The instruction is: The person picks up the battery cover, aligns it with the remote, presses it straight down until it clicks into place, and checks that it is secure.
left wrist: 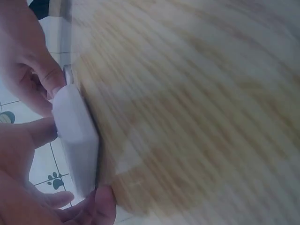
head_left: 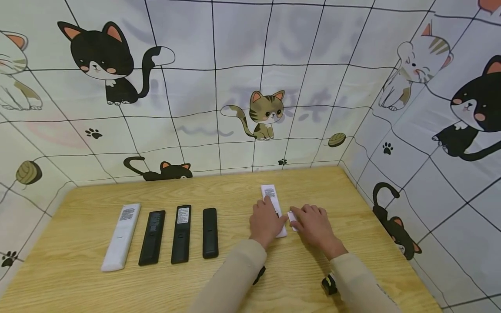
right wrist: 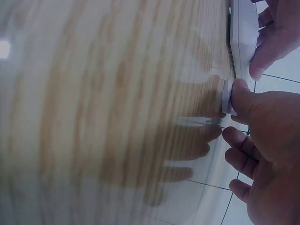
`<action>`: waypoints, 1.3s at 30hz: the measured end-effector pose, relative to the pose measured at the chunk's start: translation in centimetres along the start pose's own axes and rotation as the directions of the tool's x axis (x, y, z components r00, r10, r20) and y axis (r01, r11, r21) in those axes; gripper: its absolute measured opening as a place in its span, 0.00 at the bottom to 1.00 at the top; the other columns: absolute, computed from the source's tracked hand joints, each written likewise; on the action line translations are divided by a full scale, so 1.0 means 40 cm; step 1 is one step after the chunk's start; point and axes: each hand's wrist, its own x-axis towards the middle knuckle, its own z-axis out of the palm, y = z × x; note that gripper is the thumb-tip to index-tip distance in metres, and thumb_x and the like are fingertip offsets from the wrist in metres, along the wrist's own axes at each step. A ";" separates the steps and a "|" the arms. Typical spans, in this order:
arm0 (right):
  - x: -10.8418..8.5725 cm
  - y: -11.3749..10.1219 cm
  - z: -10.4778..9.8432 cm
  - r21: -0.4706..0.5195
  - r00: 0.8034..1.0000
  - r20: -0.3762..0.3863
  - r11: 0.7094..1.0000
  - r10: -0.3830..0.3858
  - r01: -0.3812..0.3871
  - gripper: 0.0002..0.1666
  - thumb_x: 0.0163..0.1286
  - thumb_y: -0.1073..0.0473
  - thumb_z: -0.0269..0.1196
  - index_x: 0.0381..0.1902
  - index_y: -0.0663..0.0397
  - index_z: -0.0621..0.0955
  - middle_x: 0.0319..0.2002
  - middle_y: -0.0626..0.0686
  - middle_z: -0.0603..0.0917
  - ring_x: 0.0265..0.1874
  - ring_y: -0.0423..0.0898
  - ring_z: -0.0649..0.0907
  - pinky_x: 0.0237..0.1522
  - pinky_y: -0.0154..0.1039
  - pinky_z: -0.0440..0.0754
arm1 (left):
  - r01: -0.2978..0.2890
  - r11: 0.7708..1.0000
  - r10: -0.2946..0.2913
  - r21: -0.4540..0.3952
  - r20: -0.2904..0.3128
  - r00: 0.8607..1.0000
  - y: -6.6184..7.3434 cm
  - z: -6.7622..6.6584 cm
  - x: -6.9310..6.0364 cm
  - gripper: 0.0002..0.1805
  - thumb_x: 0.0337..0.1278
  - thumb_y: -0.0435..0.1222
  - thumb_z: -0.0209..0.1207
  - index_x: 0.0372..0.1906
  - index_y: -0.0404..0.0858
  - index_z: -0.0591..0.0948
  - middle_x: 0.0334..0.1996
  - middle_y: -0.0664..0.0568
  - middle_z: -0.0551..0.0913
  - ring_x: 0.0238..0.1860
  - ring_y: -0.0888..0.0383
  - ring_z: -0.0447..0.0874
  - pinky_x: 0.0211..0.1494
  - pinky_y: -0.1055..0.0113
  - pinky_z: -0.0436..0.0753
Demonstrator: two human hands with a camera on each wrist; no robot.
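Observation:
A white remote control (head_left: 269,190) lies back side up at the right of the table, with a printed label at its far end. My left hand (head_left: 266,222) holds it, fingers along one side and thumb on the other, as the left wrist view also shows the remote's body (left wrist: 77,136) between them. Just right of it, my right hand (head_left: 316,225) pinches a small white cover (right wrist: 227,97) between thumb and fingers. This piece sits apart from the remote, close to the tabletop. My left hand hides the remote's middle, and fingers hide part of the cover.
To the left, a row of remotes lies on the wooden table (head_left: 235,287): a white one (head_left: 121,237), a black one (head_left: 152,238), a black one with a white label (head_left: 181,234) and a smaller black one (head_left: 210,233). A cat-patterned cloth (head_left: 195,95) rises behind the table.

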 end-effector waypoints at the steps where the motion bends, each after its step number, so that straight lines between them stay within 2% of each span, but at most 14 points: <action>1: 0.000 -0.001 0.000 -0.001 1.000 -0.001 1.000 0.001 -0.001 0.27 0.70 0.46 0.61 0.64 0.47 0.76 0.43 0.52 0.79 0.47 0.53 0.77 0.56 0.58 0.69 | 0.001 1.000 -0.001 0.000 0.000 1.000 0.001 -0.002 0.000 0.42 0.52 0.55 0.67 0.65 0.36 0.67 0.52 0.41 0.77 0.51 0.47 0.77 0.43 0.52 0.81; 4: 0.000 -0.003 -0.003 -0.001 1.000 -0.007 1.000 0.007 -0.007 0.27 0.70 0.47 0.61 0.63 0.49 0.76 0.44 0.53 0.80 0.48 0.54 0.77 0.56 0.58 0.69 | 0.000 1.000 -0.001 0.015 0.022 1.000 0.002 -0.010 0.003 0.40 0.51 0.50 0.68 0.64 0.35 0.67 0.50 0.41 0.78 0.50 0.47 0.77 0.45 0.52 0.81; 10: -0.001 -0.004 -0.003 0.002 1.000 -0.017 1.000 0.024 -0.024 0.26 0.69 0.47 0.63 0.62 0.50 0.77 0.44 0.53 0.80 0.47 0.54 0.77 0.56 0.58 0.69 | -0.034 0.995 0.026 0.095 0.093 0.995 0.005 -0.044 0.007 0.33 0.46 0.44 0.69 0.58 0.35 0.72 0.37 0.45 0.79 0.35 0.50 0.75 0.36 0.56 0.77; 15: 0.002 -0.002 -0.001 0.018 0.998 -0.007 0.998 0.054 -0.054 0.26 0.68 0.46 0.63 0.59 0.50 0.78 0.45 0.53 0.80 0.48 0.54 0.77 0.57 0.58 0.69 | -0.065 0.988 0.046 0.138 0.134 0.990 -0.006 -0.061 0.003 0.34 0.46 0.46 0.69 0.58 0.36 0.73 0.37 0.45 0.79 0.34 0.51 0.75 0.33 0.58 0.76; 23: 0.008 0.011 0.006 0.061 0.994 -0.013 0.993 0.105 -0.104 0.26 0.65 0.42 0.65 0.53 0.52 0.81 0.46 0.53 0.83 0.51 0.56 0.78 0.59 0.59 0.67 | -0.033 0.996 0.016 0.086 0.188 0.982 -0.035 -0.065 0.015 0.30 0.41 0.47 0.71 0.47 0.33 0.76 0.34 0.45 0.74 0.33 0.51 0.71 0.32 0.59 0.75; 27: 0.008 0.016 0.003 0.060 0.992 -0.035 0.991 0.125 -0.122 0.27 0.61 0.40 0.67 0.51 0.51 0.82 0.41 0.50 0.83 0.48 0.54 0.79 0.58 0.59 0.67 | -0.036 0.997 0.020 0.073 0.213 0.977 -0.040 -0.073 0.013 0.29 0.41 0.46 0.70 0.45 0.31 0.77 0.36 0.43 0.72 0.35 0.50 0.70 0.33 0.60 0.76; 35: 0.010 0.008 -0.015 0.074 0.989 -0.107 0.992 0.105 -0.097 0.20 0.56 0.42 0.72 0.40 0.44 0.80 0.29 0.44 0.80 0.39 0.49 0.79 0.59 0.58 0.66 | -0.027 0.999 0.018 0.035 0.223 0.975 -0.038 -0.081 0.008 0.33 0.39 0.43 0.72 0.50 0.30 0.75 0.38 0.42 0.72 0.37 0.50 0.70 0.35 0.58 0.77; 39: 0.009 0.001 -0.026 0.083 0.985 -0.151 0.994 0.082 -0.070 0.17 0.55 0.45 0.73 0.35 0.42 0.79 0.27 0.42 0.80 0.36 0.47 0.79 0.58 0.58 0.67 | -0.018 1.000 0.018 0.000 0.224 0.974 -0.036 -0.081 0.008 0.29 0.45 0.43 0.69 0.50 0.33 0.72 0.33 0.44 0.77 0.30 0.51 0.75 0.28 0.61 0.76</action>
